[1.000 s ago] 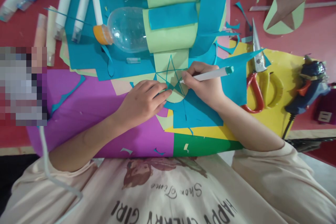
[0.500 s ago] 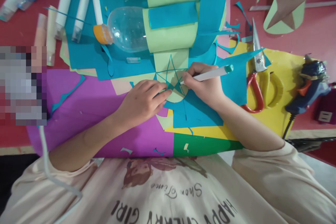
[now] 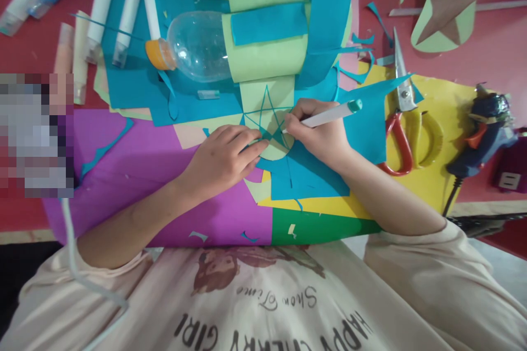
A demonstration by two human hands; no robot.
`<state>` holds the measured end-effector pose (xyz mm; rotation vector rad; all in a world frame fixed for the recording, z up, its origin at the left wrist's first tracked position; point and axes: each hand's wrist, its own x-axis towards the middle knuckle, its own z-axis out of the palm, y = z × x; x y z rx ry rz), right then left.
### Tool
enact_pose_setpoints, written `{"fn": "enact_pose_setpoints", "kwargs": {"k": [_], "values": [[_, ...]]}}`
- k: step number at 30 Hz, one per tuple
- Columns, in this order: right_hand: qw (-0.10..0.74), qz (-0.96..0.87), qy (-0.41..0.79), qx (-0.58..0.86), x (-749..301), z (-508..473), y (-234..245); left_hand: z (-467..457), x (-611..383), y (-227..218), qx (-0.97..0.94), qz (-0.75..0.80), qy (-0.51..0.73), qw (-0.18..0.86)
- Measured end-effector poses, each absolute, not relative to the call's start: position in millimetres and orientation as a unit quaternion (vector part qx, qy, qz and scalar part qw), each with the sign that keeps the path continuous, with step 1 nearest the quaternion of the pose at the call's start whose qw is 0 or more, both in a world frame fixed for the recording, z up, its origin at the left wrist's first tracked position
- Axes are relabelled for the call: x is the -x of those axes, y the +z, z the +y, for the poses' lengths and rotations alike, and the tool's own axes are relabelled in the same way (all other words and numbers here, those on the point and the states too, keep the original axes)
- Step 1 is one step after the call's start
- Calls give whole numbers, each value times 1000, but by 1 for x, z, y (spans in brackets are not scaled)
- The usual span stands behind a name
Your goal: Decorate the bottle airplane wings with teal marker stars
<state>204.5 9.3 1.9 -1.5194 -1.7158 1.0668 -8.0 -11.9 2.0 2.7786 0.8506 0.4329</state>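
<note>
My right hand (image 3: 316,126) is closed around a white marker (image 3: 325,116) with a green end, its tip on a rounded light-green paper flap (image 3: 269,96). On that flap is a five-pointed star drawn in green lines, partly coloured near the bottom. My left hand (image 3: 226,156) lies on the flap's lower left edge, fingers stretched out and pressing it down; the thumb is hidden. Just beyond, the flap joins a clear plastic bottle (image 3: 197,44) with an orange cap (image 3: 154,55), wrapped in light-green paper with a blue strip (image 3: 269,23) across it.
Scissors (image 3: 401,120) with red and yellow handles and a blue glue gun (image 3: 481,142) lie on the right. Several markers (image 3: 101,13) are at upper left. Purple paper (image 3: 135,175), blue paper and scraps cover the red table (image 3: 498,44). A paper piece with a brown star (image 3: 447,16) lies upper right.
The marker tip has shifted very slightly within the star's lower right part. The whole view has moved a little; my left hand stays in place on the flap.
</note>
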Motion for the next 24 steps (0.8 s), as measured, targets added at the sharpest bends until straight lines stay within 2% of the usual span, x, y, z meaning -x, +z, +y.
{"fn": "enact_pose_setpoints", "kwargs": {"k": [9, 24], "values": [[286, -664, 418, 550, -205, 10, 5, -12, 8, 3, -940, 289, 143, 109], [320, -632, 433, 557, -210, 6, 4, -11, 10, 2, -943, 283, 155, 83]]}}
